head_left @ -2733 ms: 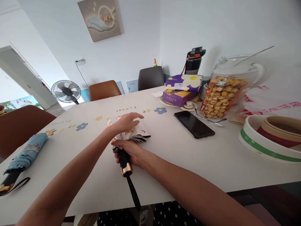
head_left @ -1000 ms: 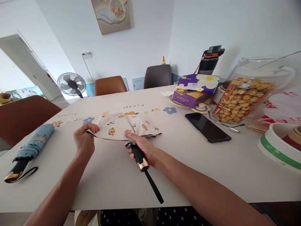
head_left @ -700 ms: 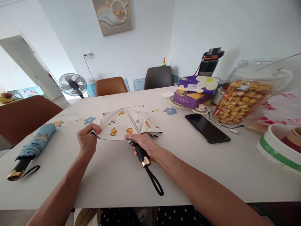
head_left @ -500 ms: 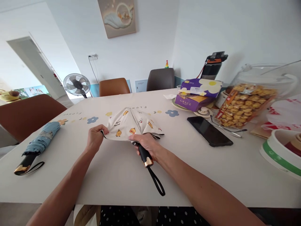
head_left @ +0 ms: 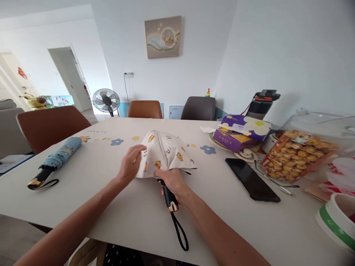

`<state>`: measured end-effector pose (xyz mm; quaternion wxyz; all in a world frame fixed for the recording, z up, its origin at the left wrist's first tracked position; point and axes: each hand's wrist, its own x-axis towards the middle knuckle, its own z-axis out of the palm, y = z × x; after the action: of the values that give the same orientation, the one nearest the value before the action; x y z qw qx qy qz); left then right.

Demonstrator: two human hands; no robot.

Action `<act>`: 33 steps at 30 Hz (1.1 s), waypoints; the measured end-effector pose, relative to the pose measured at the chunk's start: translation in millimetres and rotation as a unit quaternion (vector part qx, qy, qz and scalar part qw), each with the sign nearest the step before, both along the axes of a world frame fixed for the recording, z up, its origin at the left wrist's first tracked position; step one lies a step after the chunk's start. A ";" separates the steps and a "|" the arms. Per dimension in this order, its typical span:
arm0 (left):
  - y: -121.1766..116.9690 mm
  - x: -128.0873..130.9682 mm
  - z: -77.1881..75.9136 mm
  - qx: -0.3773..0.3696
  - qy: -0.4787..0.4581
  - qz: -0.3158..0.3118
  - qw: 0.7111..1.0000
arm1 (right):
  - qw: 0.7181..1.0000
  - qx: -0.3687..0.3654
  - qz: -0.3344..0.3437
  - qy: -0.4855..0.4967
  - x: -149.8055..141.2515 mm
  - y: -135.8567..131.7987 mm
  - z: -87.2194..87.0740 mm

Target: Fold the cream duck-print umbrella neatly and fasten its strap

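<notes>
A white folding umbrella (head_left: 159,153) printed with yellow cartoon chicks lies in front of me, its canopy loosely folded and its black handle pointing my way. My right hand (head_left: 174,181) is closed round the top of the handle and the canopy's lower edge. A black wrist strap hangs from the handle's gold-coloured end. At the canopy's left side is my left hand (head_left: 131,162), its fingers stretched out against or just beside the fabric; whether they touch it I cannot tell. Over to the left lies a blue folded umbrella (head_left: 59,155), also with a black and gold handle.
A black phone (head_left: 252,179) and eyeglasses (head_left: 274,181) lie on the right of the table (head_left: 133,229). Behind them are a purple tissue box (head_left: 230,140), a bag of snacks (head_left: 296,157) and a dark bottle (head_left: 260,105). A white-green tape roll (head_left: 337,223) stands at the right edge.
My left hand has let go of the canopy's left edge and moved up and inward along its side. My right hand keeps its hold. The view has tilted up and turned left.
</notes>
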<state>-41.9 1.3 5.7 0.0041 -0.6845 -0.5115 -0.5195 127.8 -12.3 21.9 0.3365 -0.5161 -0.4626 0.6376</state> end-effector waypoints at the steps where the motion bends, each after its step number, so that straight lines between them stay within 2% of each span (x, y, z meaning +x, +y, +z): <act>1: -0.7 11.8 1.0 -0.008 0.027 -0.052 0.998 | 1.000 0.004 0.005 0.006 -0.7 -1.8 1.4; 3: 2.1 31.3 1.2 -0.050 0.064 -0.122 0.989 | 1.000 0.005 0.018 0.017 -2.0 -4.8 3.3; 5: 10.9 41.7 0.6 -0.087 0.051 -0.135 0.986 | 1.000 0.001 0.025 0.019 -3.2 -6.8 4.2; 8: 28.8 41.5 1.7 -0.130 -0.053 -0.084 0.986 | 1.000 -0.012 0.019 0.009 -5.1 -8.5 4.1; 13: 43.4 34.2 5.5 -0.202 -0.198 -0.016 0.959 | 0.997 -0.060 0.043 0.030 -7.3 -7.4 0.4; 18: 34.3 39.9 4.2 -0.235 -0.260 0.012 0.936 | 0.994 -0.075 0.033 0.068 -8.0 -3.5 -2.2; 21: 21.9 48.1 6.2 -0.248 -0.334 -0.020 0.909 | 0.995 -0.070 0.032 0.058 -8.6 -4.0 0.6; 23: 15.1 53.3 8.3 -0.262 -0.401 -0.084 0.874 | 0.996 -0.064 0.036 0.049 -8.3 -5.3 3.0; 26: 12.2 56.5 9.9 -0.311 -0.499 -0.187 0.787 | 0.996 -0.057 0.043 0.045 -6.4 -7.0 4.3; 31: 18.4 47.9 7.8 -0.391 -0.617 -0.265 0.629 | 0.987 -0.082 0.096 0.094 -3.3 -7.2 -2.0; 33: 19.0 43.6 8.2 -0.410 -0.648 -0.276 0.579 | 0.982 -0.094 0.119 0.113 -3.9 -7.8 -5.4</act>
<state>1.7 20.3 14.0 -0.7531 -0.2026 -0.3226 -0.5363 123.9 -20.1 16.5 0.2581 -0.4118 -0.4177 0.7677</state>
